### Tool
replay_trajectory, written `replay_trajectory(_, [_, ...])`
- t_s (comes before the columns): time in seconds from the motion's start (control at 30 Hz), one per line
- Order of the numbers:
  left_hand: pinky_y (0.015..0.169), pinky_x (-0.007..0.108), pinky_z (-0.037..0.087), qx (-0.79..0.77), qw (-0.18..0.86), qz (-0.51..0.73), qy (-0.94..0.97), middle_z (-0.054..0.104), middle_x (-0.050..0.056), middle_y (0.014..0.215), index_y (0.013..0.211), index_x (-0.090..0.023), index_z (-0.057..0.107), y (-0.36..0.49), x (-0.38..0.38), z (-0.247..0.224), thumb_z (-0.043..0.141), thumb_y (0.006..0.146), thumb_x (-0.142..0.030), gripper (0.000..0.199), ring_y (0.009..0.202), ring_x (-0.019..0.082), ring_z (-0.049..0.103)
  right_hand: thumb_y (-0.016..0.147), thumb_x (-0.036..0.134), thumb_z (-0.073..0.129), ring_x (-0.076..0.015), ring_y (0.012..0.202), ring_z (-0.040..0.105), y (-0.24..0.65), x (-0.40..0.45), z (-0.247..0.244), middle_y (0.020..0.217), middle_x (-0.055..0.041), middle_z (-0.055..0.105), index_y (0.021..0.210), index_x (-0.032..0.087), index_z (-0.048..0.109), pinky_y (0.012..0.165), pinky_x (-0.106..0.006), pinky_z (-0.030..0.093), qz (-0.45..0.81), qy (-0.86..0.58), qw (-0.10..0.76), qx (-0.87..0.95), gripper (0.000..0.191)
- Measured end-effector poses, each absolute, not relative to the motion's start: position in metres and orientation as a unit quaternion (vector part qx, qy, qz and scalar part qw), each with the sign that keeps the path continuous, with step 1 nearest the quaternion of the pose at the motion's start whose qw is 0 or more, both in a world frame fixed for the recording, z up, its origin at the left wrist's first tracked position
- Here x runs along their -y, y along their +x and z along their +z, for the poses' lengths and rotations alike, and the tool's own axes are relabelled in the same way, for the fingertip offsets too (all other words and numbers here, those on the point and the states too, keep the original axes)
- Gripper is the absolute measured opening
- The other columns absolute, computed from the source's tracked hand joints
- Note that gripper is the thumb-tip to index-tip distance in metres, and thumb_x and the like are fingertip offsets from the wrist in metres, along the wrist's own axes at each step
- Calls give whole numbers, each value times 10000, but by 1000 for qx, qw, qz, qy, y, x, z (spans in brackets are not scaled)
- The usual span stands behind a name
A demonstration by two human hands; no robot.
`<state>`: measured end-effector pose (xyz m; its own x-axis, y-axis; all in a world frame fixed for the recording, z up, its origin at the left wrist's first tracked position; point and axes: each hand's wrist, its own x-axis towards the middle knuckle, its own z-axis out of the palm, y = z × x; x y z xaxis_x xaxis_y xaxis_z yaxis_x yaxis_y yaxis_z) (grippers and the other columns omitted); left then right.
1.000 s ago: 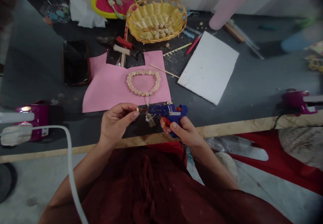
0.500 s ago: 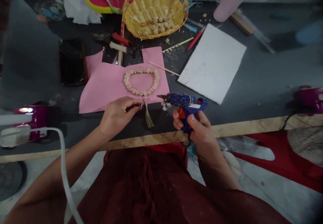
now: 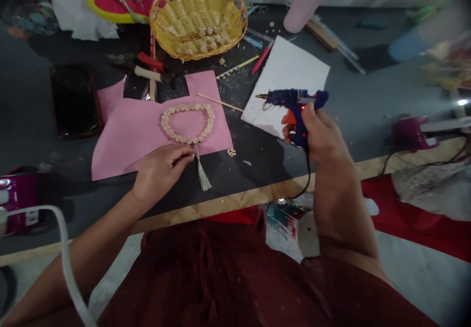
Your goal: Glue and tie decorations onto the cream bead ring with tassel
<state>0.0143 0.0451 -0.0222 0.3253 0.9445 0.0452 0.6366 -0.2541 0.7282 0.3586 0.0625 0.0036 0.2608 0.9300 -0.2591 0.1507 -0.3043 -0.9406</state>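
Note:
My right hand (image 3: 316, 130) is wrapped round a blue hot glue gun (image 3: 290, 98) with an orange trigger and a lit red light. Its nozzle points left, over the white board (image 3: 290, 76). My left hand (image 3: 160, 172) is closed in a pinch beside the top of a pale green tassel (image 3: 203, 175); a tiny pale piece shows at the fingertips, too small to name. Just above the fingers, a ring-shaped garland of small cream pieces (image 3: 187, 140) lies on a pink sheet (image 3: 125, 130), with the tassel hanging from its near side.
Small cream pieces (image 3: 231, 152) lie right of the sheet. Behind are a yellow wicker basket (image 3: 198, 17), pliers (image 3: 147, 73), a pink pen (image 3: 262, 58) and a thin stick (image 3: 221, 102). A phone (image 3: 75, 98) lies left. Purple devices (image 3: 412, 133) stand at both sides.
My right hand has lifted the glue gun up and right, away from the tassel to over the white board. My left hand stays pinched beside the tassel. The view has shifted rightward.

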Motion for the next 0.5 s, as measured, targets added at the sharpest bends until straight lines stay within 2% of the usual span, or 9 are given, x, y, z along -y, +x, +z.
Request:
replay_trajectory(0.13, [838, 336, 488, -523, 311, 253, 752, 769, 39, 963, 970, -292, 767, 13, -45, -23, 631, 882, -371, 180, 894, 247, 689, 886, 686, 501, -135, 466, 525, 375, -80, 0, 596, -33, 589, 754, 186, 616, 445, -282, 395, 434, -700, 332, 460, 530])
replay_trajectory(0.27, [825, 323, 491, -516, 309, 253, 758, 768, 33, 955, 955, -288, 765, 13, -45, -22, 636, 882, -349, 160, 889, 240, 691, 962, 576, 444, -155, 589, 517, 385, -83, 6, 603, -45, 541, 660, 191, 592, 617, -318, 388, 181, -784, 150, 574, 512])
replay_trajectory(0.33, [813, 318, 495, -511, 304, 250, 764, 766, 30, 941, 944, -280, 761, 13, -45, -21, 630, 889, -342, 156, 880, 233, 693, 969, 493, 474, -178, 681, 525, 381, -76, 15, 663, -62, 558, 717, 185, 607, 693, -350, 370, 77, -795, 99, 593, 420])
replay_trajectory(0.43, [822, 318, 500, -505, 295, 229, 778, 760, 31, 955, 957, -251, 748, 13, -45, -19, 615, 904, -322, 160, 897, 223, 691, 931, 383, 566, -177, 760, 555, 356, -55, 23, 873, -101, 646, 947, 171, 652, 728, -336, 389, -28, -752, 166, 638, 229])
replay_trajectory(0.5, [840, 313, 502, -505, 289, 210, 786, 756, 31, 970, 968, -230, 738, 13, -45, -17, 604, 914, -299, 160, 915, 212, 688, 924, 334, 577, -150, 733, 572, 325, -35, 21, 888, -80, 667, 927, 169, 653, 697, -289, 416, -24, -686, 234, 688, 182])
